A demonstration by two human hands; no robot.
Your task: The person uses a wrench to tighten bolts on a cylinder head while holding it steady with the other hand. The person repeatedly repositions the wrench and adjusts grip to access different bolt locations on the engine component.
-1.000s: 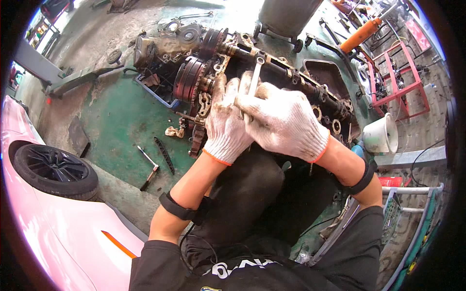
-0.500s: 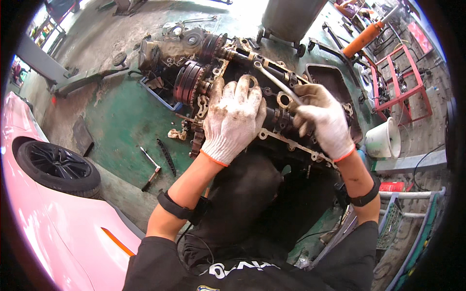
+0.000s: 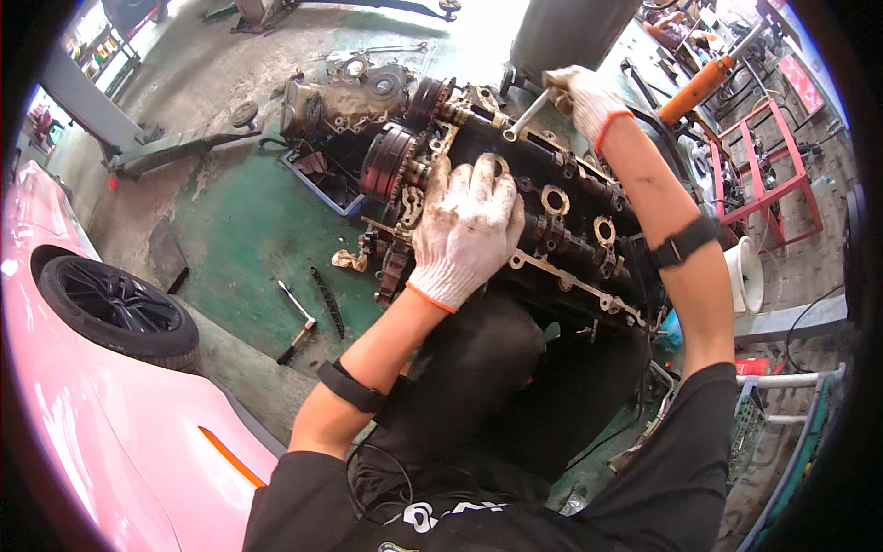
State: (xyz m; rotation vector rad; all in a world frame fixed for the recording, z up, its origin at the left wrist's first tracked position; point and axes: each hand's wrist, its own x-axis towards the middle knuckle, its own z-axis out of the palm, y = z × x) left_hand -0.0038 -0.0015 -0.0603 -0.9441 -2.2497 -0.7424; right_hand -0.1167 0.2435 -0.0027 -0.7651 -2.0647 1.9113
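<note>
A partly stripped engine with exposed shafts and ring-shaped mounts lies in front of me. My left hand, in a soiled white knit glove, rests on its near-left part. The fingers stretch forward with gaps between them, and their tips touch the metal beside a toothed, dark reddish wheel. My right hand, also gloved, is raised above the far right side, fingers closed around a wrench. The wrench's ring end points down-left over the far shaft; its other end is hidden in the glove.
A pink car stands at the left. On the green floor lie a ratchet, a dark curved strip and a blue-rimmed tray. A grey drum stands beyond the engine; a red frame and white bucket are at right.
My right hand has lifted away from the near-right part of the engine, moving far and up with the wrench. My left hand stays on the engine; the whole view has shifted slightly.
</note>
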